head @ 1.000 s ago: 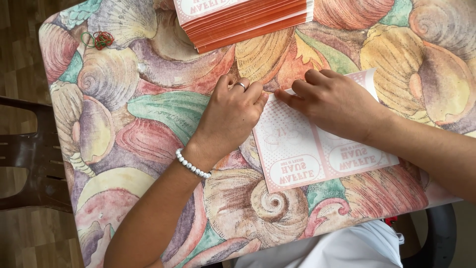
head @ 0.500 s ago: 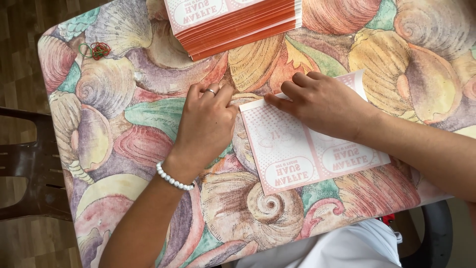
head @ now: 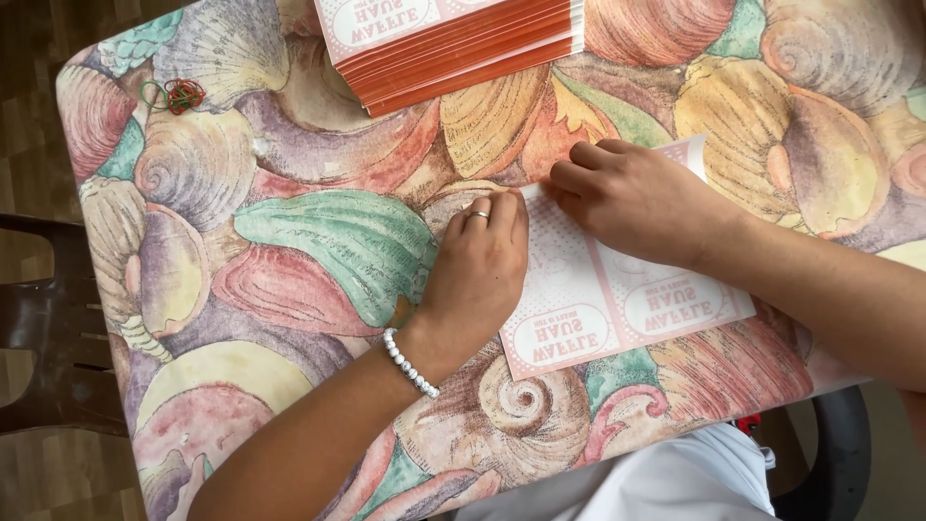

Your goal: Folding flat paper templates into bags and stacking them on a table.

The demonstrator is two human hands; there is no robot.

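Likely a home: seashell-print tablecloth (head: 318, 241), dark chair (head: 48, 328), wood floor (head: 39, 58).

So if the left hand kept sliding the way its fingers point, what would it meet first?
Probably the stack of flat orange-edged cartons at the table's far edge; between it and the left hand only bare shell-patterned tablecloth shows.

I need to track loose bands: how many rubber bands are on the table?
2, as far as shows: a green band and a red band, touching each other at the table's far left corner. The red tangle may hold more.
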